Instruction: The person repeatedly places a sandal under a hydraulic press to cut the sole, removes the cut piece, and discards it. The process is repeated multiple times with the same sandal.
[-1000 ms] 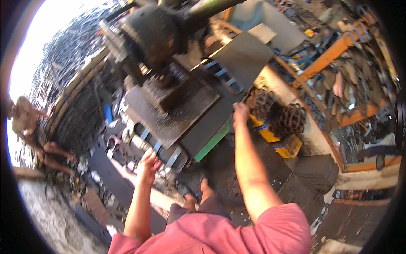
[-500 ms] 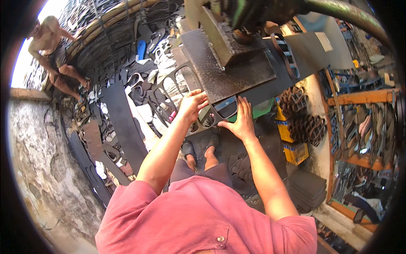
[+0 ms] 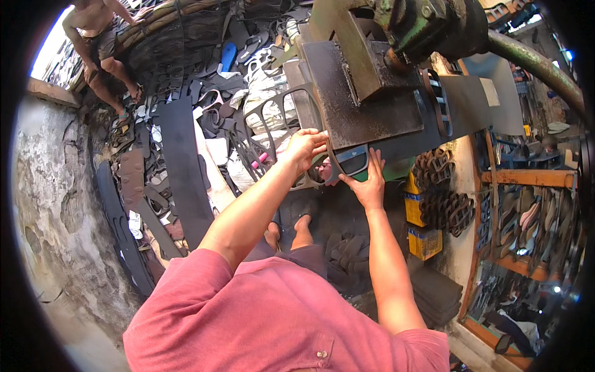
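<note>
Under the flat steel plate (image 3: 372, 121) of a press, a sole-shaped cutting die (image 3: 352, 161) with a blue inside juts out at the near edge. My right hand (image 3: 370, 181) grips its rounded end, thumb on the near side and fingers along the right side. My left hand (image 3: 305, 150) has its fingers curled at the plate's left corner, on a dark strip with cut-out openings (image 3: 273, 99); its fingertips are partly hidden there. To the right, a dark sheet (image 3: 468, 102) runs out from under the plate, with a second cutting die (image 3: 438, 102) standing on it.
A green press arm (image 3: 427, 28) rises above the plate. Offcuts and a long black sheet (image 3: 185, 164) lie to the left. Yellow crates (image 3: 425, 240) and dark sole-shaped outlines (image 3: 443, 208) stand at right, beside shelves (image 3: 527, 178) of soles. Another person (image 3: 102, 53) is at the far left.
The view has shifted, so the press and both hands appear farther right and a little lower. My right hand remains at the die, and my left hand remains at the plate's left corner.
</note>
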Motion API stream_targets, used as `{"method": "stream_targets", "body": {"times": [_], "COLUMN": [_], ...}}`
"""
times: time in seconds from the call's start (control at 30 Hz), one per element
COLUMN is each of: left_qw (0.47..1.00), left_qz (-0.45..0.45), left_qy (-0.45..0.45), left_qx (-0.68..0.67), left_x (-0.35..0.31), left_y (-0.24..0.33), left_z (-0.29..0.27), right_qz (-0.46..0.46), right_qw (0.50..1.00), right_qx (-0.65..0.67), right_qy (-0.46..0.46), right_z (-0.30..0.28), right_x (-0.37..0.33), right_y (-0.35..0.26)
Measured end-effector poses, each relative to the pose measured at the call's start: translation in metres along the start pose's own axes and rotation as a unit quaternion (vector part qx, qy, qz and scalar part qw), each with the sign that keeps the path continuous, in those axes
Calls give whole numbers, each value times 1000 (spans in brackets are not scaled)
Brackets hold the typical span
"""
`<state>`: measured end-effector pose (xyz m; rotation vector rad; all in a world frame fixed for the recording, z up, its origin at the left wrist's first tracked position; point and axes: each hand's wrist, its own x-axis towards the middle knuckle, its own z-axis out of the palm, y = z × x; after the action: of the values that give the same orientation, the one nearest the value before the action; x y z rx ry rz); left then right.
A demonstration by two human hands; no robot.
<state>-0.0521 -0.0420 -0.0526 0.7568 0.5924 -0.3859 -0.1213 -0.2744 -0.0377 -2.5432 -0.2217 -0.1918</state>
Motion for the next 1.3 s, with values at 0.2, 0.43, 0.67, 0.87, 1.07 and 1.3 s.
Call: {"method": "stream_targets", "body": {"times": [0.2,0.43,0.67,0.87,1.07,1.3], "left_qw": [1000,936,977,905,743,319], "left_qz": [-6,30,137,235,602,752], "left_qy": [-14,267,108,236,-131,-341], "left_qx": [1,228,126,266,261,466], "left_x": [-6,7,12,12,-158,-281], "left_y": [4,-3,50,83,136,66], "left_z": [-5,-104,-66,-30,255,486], "right_qz": [36,81,132,128,160,-36], "right_qw": [994,990,987,986,959,887], "right_qx": [-96,-112,-77,-92,-105,-426], "right_qy": [-48,-28,-39,-56,-209,177], "right_z": [-11,-19,-38,-20,-219,-567], "right_x": [-3,21,85,104,92,110], "right_y": [31,42,65,78,79,-26]}}
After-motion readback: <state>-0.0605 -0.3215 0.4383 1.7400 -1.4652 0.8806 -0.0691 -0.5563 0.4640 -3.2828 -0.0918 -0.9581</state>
